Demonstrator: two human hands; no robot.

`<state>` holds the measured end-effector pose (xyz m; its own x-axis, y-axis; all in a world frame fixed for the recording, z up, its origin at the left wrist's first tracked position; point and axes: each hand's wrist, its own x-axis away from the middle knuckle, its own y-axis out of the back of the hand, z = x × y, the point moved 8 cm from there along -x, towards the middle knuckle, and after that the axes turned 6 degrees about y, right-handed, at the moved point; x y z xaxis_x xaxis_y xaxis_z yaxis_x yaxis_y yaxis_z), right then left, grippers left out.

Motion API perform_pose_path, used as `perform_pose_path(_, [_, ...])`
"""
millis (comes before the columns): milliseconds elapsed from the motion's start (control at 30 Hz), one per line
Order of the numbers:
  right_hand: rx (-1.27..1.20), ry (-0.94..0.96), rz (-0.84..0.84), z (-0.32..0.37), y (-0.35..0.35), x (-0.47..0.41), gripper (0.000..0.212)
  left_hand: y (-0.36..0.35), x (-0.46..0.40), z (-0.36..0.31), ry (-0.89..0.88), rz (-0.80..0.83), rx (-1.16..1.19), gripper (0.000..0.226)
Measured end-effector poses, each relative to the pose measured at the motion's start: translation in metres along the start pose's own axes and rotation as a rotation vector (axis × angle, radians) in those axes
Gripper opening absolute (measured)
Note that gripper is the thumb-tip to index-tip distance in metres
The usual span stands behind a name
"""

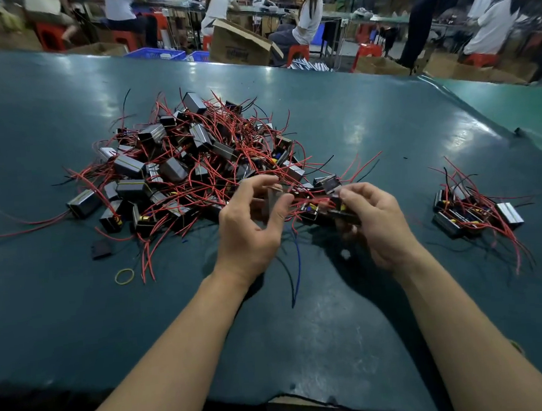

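Just right of the frame's centre, the right hand curls its grip round a dark rectangular module block trailing thin red wires. The thumb is on top and the fingers underneath, holding it clear above the glossy teal table. At centre, just beside it, the left hand pinches a small grey-brown piece between thumb and bent fingers, its grip nearly closed. The module block looks light and rigid, with a hard casing that should take a firm squeeze on its long sides. Its wires seem limp and springy, likely to snag on the big tangled heap of grey-black modules and red wires at upper left, so the casing is the place to hold, not the leads. Blur smears the grey-brown piece; I cannot tell what it is or whether it touches the block. The right palm hides the block's near end, so whether it is one unit or several in a row is unclear. A smaller cluster of modules lies at the right, and a yellow rubber band at lower left.
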<state>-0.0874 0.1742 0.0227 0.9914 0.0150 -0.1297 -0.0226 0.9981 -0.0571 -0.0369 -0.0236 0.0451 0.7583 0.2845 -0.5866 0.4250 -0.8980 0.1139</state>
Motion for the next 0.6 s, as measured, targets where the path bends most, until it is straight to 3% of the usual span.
perform_pose_path(100, [-0.181,0.048,0.002,0.003,0.003,0.0,0.013,0.007,-0.003,0.007,0.086,-0.072,0.106,0.017])
perform_pose_path(233, [-0.24,0.143,-0.164,0.017,0.031,-0.001,0.024,0.026,-0.005,0.014,0.207,-0.228,0.303,0.013])
perform_pose_path(333, [-0.398,0.039,-0.127,0.014,0.036,0.0,0.036,0.011,-0.002,0.021,0.401,-0.094,0.496,0.02])
perform_pose_path(400, [-0.384,-0.048,-0.025,0.009,0.026,0.004,0.029,-0.004,0.005,0.021,0.463,0.094,0.34,0.024])
perform_pose_path(500, [-0.104,-0.054,0.12,0.001,0.012,0.012,0.013,-0.024,0.017,0.012,0.25,0.402,-0.165,0.03])
perform_pose_path(600, [0.336,0.051,0.139,-0.002,0.011,0.014,0.018,-0.025,0.018,0.001,0.115,0.44,-0.314,0.036])
